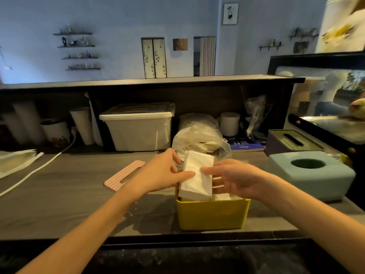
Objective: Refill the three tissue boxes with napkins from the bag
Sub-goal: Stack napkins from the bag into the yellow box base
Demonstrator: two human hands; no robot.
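— So, from the head camera, where is the napkin stack (197, 175)?
— Tilted in the open yellow box (211, 212), before the plastic bag (199, 137).
— And the fingers?
— Left hand (164, 171) and right hand (235, 177) both pinch its edges.

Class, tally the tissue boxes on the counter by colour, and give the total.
Yellow tissue box: 1
Light blue tissue box: 1
Purple tissue box: 1
Total: 3
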